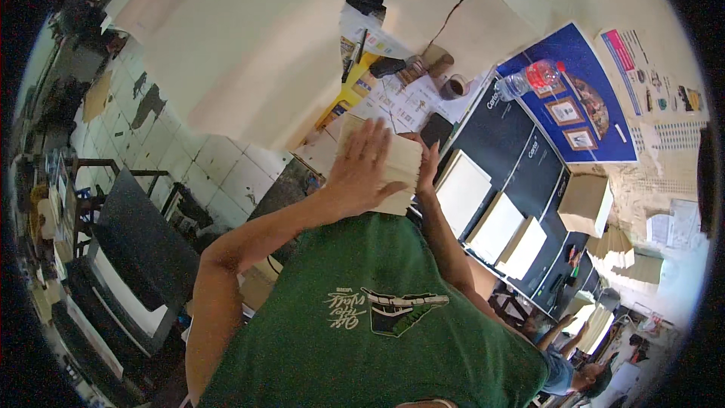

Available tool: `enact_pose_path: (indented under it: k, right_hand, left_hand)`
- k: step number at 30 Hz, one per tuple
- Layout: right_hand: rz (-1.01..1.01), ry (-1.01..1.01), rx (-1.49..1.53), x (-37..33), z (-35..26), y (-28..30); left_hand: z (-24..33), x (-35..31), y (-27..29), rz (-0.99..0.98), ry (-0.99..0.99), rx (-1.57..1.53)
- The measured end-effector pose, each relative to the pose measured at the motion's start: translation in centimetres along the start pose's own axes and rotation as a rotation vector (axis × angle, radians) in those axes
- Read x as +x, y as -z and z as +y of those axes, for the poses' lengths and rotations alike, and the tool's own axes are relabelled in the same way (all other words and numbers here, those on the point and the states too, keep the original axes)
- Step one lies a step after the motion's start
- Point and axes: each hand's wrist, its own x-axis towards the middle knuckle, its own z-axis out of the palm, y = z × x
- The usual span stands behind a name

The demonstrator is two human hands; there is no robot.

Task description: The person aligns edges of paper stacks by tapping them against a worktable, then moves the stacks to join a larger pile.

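A thick stack of cream paper sheets is held close against the front of my green shirt. My left hand lies on its broad face with the fingers stretched out and the thumb apart. At the stack's right edge is my right hand, gripping it from the side; part of its fingers is hidden behind the paper. The sheet edges show layered along the right side of the stack.
On the black table to the right lie several paper stacks and a plastic bottle. A glass of dark drink stands on printed papers ahead. Large cream sheets are at the far left. Another person handles paper at lower right.
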Motion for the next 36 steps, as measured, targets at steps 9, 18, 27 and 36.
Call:
enact_pose_path:
  k: [9, 18, 27, 36]
  right_hand:
    - [-0.132, 0.451, 0.558, -1.4, 1.6, -2.1]
    - [0.124, -0.093, 0.415, -0.2, 1.6, -0.1]
    - [0.165, 0.070, 0.173, -1.4, 3.0, 0.8]
    - [0.139, 0.266, -0.265, -0.9, 7.6, 4.6]
  left_hand:
    - [4.9, 3.1, -1.4, 0.081, -0.103, -0.110]
    - [2.4, 1.3, -0.4, 0.021, -0.025, 0.041]
    - [5.3, 2.1, -0.8, 0.106, -0.058, -0.070]
    - [-4.7, -2.7, -0.2, 0.342, 0.218, -0.535]
